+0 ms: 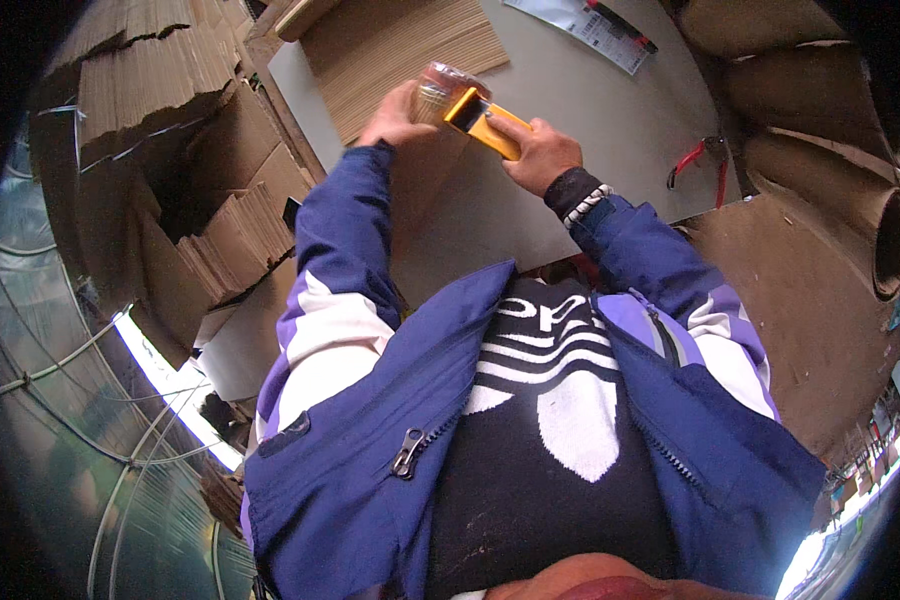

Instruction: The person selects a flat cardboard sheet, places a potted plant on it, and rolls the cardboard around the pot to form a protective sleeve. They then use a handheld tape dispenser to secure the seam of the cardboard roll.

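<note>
My left hand [398, 117] is closed around a round, shiny, see-through item [448, 78] that looks like a roll of clear tape. A yellow hand tool [494, 129] with a dark slot near its front end is gripped in my right hand [547, 155], the index finger stretched along its top. The tool's front end meets or overlaps the roll; I cannot tell if they touch. Below both hands is a pale grey tabletop [450, 215]. A stack of brown cardboard sheets [395, 50] lies on it, just beyond my left hand.
Red-handled pliers [692, 165] lie near the table's right edge. A white printed plastic packet [590, 30] is at the far side. Cardboard stacks [160, 90] rise on the left, and rolled cardboard [885, 240] stands on the right.
</note>
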Demonstrator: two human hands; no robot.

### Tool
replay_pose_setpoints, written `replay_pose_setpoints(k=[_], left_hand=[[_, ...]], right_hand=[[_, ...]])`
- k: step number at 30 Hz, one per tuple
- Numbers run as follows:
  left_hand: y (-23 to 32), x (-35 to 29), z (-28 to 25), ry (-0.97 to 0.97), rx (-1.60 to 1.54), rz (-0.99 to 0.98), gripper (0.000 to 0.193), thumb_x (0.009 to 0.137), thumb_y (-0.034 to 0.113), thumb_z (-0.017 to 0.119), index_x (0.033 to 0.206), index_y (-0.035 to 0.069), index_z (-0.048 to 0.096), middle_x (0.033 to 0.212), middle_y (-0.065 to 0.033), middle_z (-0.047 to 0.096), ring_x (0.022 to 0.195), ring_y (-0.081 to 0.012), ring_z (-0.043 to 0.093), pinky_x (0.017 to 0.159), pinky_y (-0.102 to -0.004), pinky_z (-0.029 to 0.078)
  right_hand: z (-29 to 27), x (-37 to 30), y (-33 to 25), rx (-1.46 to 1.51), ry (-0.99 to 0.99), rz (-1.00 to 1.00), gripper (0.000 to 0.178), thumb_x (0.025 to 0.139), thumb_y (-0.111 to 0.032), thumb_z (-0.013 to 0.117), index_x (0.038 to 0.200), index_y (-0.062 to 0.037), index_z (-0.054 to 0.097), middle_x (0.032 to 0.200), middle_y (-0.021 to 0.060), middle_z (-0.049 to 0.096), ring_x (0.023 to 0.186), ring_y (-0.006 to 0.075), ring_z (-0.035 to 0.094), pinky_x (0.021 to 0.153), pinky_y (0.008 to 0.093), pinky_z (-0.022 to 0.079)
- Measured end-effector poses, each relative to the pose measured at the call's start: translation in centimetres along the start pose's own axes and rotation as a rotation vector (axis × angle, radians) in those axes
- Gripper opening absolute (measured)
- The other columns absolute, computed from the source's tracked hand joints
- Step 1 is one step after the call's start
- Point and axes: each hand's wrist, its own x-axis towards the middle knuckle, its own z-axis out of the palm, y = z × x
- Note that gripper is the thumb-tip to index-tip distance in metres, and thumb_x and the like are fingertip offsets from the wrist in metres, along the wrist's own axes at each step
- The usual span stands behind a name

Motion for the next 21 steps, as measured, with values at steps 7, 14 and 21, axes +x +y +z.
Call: replay_pose_setpoints(k=[7, 14, 21], left_hand=[[6.6, -2.6, 1.6, 0.268, 0.194, -0.154, 0.116, 0.051, 0.055, 0.087, 0.146, 0.013, 0.035, 0.136, -0.0124, 0.050, 0.128, -0.0332, 0.048, 0.106, -0.0436, 0.042], [3.7, -0.7, -0.1, 0.108, 0.006, -0.131, 0.110, 0.048, 0.043, 0.086, 0.143, 0.011, 0.041, 0.135, -0.0164, 0.052, 0.126, -0.0323, 0.052, 0.104, -0.0411, 0.046], [-2.6, 3.1, 0.2, 0.002, -0.074, 0.025, 0.119, 0.049, 0.048, 0.092, 0.146, 0.007, 0.036, 0.140, -0.0218, 0.049, 0.131, -0.0348, 0.048, 0.111, -0.0396, 0.040]], right_hand=[[-7.0, -1.9, -1.1, 0.020, -0.070, -0.093, 0.063, 0.072, -0.024, 0.074, 0.132, -0.0338, 0.059, 0.083, 0.0115, 0.059, 0.073, 0.0301, 0.065, 0.064, 0.0403, 0.055], [-7.0, -6.2, 1.9, -0.129, -0.136, -0.022, 0.060, 0.071, -0.021, 0.074, 0.128, -0.0347, 0.061, 0.080, 0.0109, 0.058, 0.068, 0.0311, 0.064, 0.059, 0.0429, 0.054], [1.3, 7.1, -1.3, -0.267, -0.306, -0.061, 0.039, 0.083, -0.024, 0.060, 0.122, -0.0310, 0.065, 0.092, 0.0168, 0.069, 0.081, 0.0344, 0.070, 0.069, 0.0453, 0.057]])
